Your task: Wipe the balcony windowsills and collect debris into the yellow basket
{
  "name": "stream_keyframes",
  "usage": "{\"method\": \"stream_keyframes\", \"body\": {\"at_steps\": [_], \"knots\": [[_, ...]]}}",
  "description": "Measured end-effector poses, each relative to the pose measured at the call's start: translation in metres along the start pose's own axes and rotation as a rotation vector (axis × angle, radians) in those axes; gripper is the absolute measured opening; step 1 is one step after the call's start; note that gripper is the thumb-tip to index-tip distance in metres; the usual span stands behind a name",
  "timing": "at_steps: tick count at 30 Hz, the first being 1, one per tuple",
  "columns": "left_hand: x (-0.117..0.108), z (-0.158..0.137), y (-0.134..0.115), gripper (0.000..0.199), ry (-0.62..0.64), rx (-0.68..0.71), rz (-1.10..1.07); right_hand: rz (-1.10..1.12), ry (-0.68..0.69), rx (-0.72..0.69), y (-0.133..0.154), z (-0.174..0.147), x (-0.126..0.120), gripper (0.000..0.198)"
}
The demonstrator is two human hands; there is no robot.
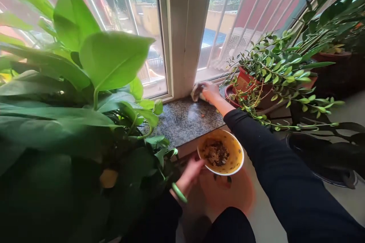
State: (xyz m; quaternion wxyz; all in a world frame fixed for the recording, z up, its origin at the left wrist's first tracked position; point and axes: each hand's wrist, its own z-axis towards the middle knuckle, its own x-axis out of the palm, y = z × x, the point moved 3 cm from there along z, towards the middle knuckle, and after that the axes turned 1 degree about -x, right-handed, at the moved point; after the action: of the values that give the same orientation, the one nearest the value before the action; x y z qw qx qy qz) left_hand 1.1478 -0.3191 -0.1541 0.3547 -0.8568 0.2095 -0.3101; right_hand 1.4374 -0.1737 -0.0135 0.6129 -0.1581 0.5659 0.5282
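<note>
My left hand grips the rim of a yellow bowl with a white edge, held just below the front edge of the stone windowsill. Dark brown crumbly debris lies in the bottom of the bowl. At the back of the sill, by the window post, my right hand is closed on a greyish-brown cloth pressed to the stone. A small orange-brown bit lies on the sill in front of that hand.
A large leafy plant crowds the left side. Right of my arm stand a red pot with trailing stems and a dark basin. Below the bowl is a blurred orange basin. The window frame rises behind the sill.
</note>
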Motion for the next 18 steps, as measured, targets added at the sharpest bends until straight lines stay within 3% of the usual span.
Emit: {"method": "stream_keyframes", "body": {"at_steps": [3,7,11,13,18], "knots": [[-0.005,-0.022,-0.011,0.025,0.001,-0.024,0.097,-0.018,0.028,-0.014,0.003,0.002,0.003,0.048],[-0.014,-0.049,-0.034,0.021,-0.003,0.012,0.18,-0.149,0.221,-0.171,0.017,-0.024,0.013,0.047],[-0.023,-0.064,-0.045,0.024,-0.03,0.053,0.206,-0.122,0.312,-0.197,0.027,-0.042,-0.001,0.044],[-0.027,-0.065,-0.041,0.022,-0.049,0.046,0.198,-0.022,0.277,-0.103,0.026,-0.039,-0.014,0.041],[-0.029,-0.047,-0.016,0.014,-0.101,-0.108,0.159,0.18,-0.019,0.077,-0.007,-0.019,-0.044,0.034]]}}
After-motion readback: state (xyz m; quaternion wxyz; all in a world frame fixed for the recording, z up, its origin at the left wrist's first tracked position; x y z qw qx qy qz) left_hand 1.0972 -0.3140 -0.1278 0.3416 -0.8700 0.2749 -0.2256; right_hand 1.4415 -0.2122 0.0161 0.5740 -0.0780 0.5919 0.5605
